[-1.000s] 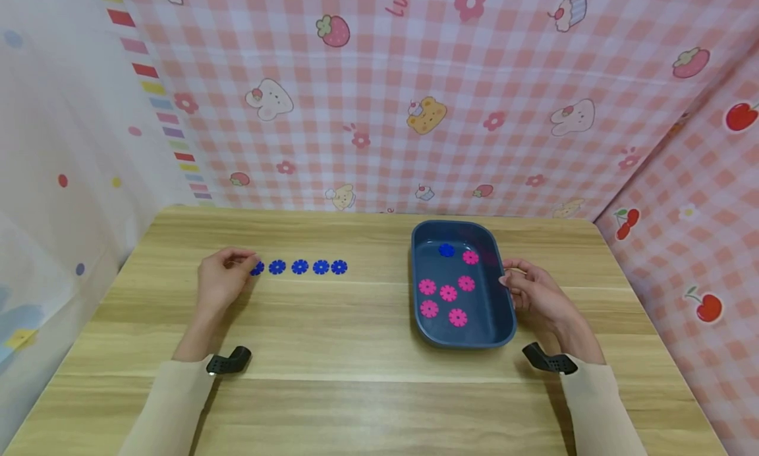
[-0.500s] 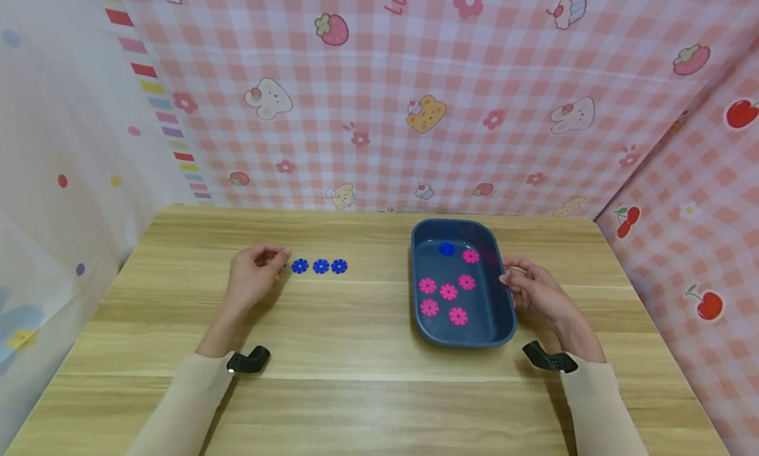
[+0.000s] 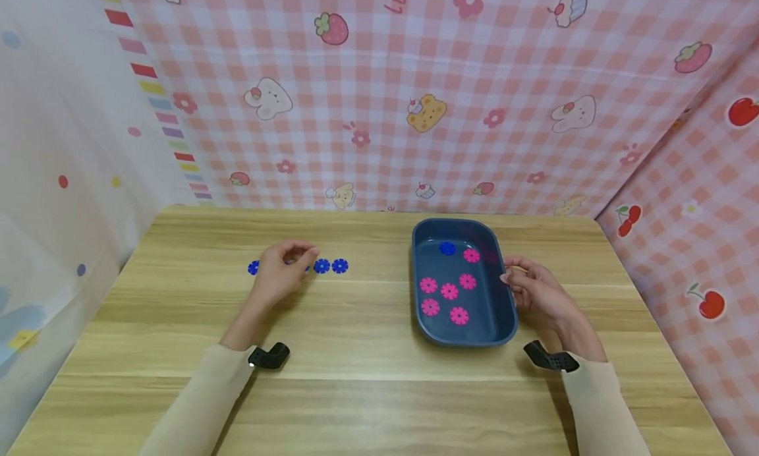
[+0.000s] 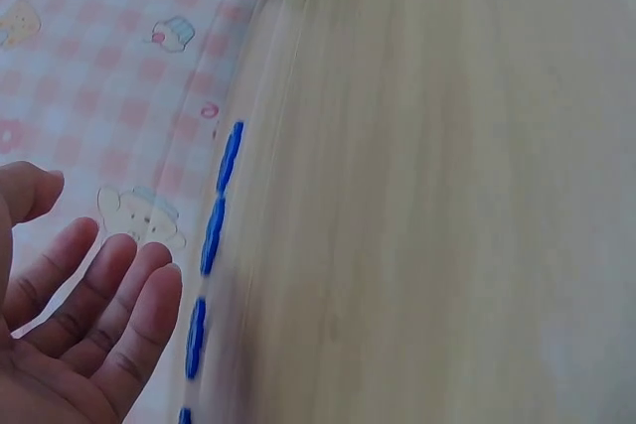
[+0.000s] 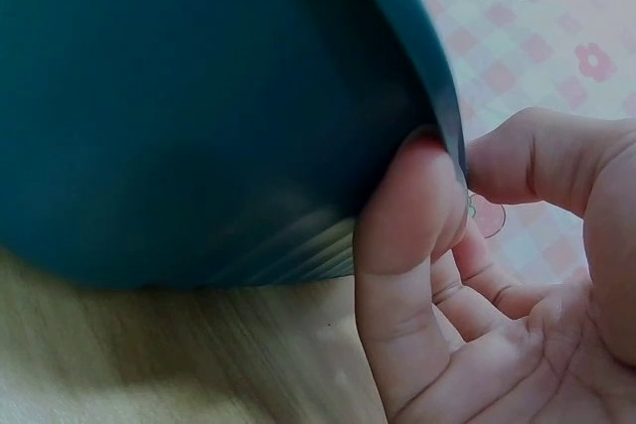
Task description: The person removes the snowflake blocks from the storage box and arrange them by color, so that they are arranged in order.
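A row of several blue snowflake-shaped discs [image 3: 340, 266] lies on the wooden table, left of a dark blue rectangular container [image 3: 491, 304]. Over the row hovers my left hand [image 3: 277, 271], hiding some of the discs. In the left wrist view its fingers [image 4: 149, 315] are loosely bent, thumb apart from them, with nothing held. At the container's right side, my right hand [image 3: 538, 291] pinches the rim between thumb and fingers; the right wrist view shows a finger [image 5: 407, 206] under the rim. Inside the container lie one blue disc [image 3: 447, 248] and several pink discs [image 3: 449, 291].
The wooden table [image 3: 356, 403] meets a pink checked cloth [image 3: 379, 113] at its back edge. More cloth hangs at the left and right sides. Both wrists carry a black camera mount [image 3: 269, 356].
My left hand has moved rightward along the blue row, uncovering a disc at the left end and covering ones farther right. The right hand and the container stay in place.
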The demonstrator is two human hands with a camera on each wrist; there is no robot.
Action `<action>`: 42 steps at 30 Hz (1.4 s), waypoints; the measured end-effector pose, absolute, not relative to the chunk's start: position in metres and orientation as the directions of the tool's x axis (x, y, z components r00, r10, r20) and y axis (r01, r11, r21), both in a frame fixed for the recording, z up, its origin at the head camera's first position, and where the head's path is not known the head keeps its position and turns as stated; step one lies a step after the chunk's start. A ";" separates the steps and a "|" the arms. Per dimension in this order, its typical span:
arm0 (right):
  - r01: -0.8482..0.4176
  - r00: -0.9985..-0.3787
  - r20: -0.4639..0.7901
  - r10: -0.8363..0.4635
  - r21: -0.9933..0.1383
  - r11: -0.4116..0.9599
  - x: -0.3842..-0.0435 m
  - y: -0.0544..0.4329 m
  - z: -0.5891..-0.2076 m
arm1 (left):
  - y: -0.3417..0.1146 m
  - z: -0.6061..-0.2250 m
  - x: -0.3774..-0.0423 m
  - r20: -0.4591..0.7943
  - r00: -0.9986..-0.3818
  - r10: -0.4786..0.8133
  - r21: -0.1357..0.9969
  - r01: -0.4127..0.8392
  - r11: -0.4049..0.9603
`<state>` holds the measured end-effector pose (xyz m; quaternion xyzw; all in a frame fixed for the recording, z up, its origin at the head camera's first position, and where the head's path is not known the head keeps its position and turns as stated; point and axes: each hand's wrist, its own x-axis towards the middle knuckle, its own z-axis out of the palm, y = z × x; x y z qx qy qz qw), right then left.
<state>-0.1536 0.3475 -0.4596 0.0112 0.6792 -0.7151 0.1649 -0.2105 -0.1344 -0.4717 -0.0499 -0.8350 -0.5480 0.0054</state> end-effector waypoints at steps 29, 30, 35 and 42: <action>0.251 -0.943 -0.239 -0.230 -0.968 -0.023 -0.153 0.346 -0.461 | -0.050 -0.443 -0.225 0.186 -0.934 0.305 0.896 0.288 0.338; 0.250 -0.943 -0.237 -0.231 -0.968 -0.025 -0.153 0.346 -0.461 | -0.047 -0.442 -0.226 0.193 -0.927 0.321 0.894 0.301 0.333; 0.251 -0.942 -0.237 -0.237 -0.967 -0.031 -0.152 0.345 -0.459 | -0.032 -0.436 -0.228 0.187 -0.910 0.371 0.896 0.312 0.316; 0.249 -0.939 -0.232 -0.253 -0.968 -0.035 -0.153 0.346 -0.459 | -0.009 -0.437 -0.232 0.185 -0.871 0.455 0.886 0.348 0.307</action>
